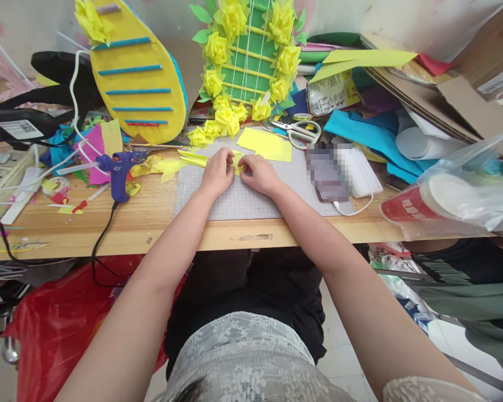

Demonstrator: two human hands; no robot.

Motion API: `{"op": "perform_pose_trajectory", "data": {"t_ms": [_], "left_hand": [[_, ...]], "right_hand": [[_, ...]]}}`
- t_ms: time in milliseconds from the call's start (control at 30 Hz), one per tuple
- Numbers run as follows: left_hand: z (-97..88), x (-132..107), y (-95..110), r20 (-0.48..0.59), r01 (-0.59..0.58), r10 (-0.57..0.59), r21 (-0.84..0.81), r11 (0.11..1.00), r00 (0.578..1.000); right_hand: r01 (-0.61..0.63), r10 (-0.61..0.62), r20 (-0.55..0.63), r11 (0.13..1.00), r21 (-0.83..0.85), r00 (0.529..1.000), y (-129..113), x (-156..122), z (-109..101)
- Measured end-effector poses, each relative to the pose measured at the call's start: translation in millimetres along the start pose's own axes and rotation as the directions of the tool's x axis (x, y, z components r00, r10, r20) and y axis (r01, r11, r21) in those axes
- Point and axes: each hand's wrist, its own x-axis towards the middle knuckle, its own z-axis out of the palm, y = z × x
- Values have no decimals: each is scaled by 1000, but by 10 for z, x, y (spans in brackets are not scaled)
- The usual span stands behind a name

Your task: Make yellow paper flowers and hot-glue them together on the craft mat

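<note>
My left hand (219, 172) and my right hand (257, 173) meet over the grey cutting mat (251, 204). Between their fingertips is a small piece of yellow paper (237, 159), pinched from both sides. Strips of folded yellow paper (193, 158) lie just left of my left hand. Beyond my right hand is a flat yellow sheet (272, 146) on the mat. Behind the hands, several yellow paper roses (222, 121) are heaped below a green panel (251, 67) strung with white cords and edged with more roses and leaves.
A blue glue gun (120, 170) stands at the left with its cord over the table edge. Scissors (299, 131), a blurred phone (327, 170) and a white power bank (358, 170) lie at the right. A bagged cup (414, 201) is near the right edge. A yellow pear-shaped board (136, 72) leans behind.
</note>
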Motion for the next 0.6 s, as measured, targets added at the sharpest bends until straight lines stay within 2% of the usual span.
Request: {"op": "perform_pose_trajectory", "data": {"t_ms": [167, 600], "left_hand": [[-30, 1, 85, 52, -11, 6, 95, 995, 999], [-30, -20, 44, 79, -28, 20, 92, 995, 997]], "right_hand": [[11, -11, 4, 1000, -19, 1000, -6, -3, -2], [13, -13, 17, 999, -33, 1000, -1, -4, -6]]}}
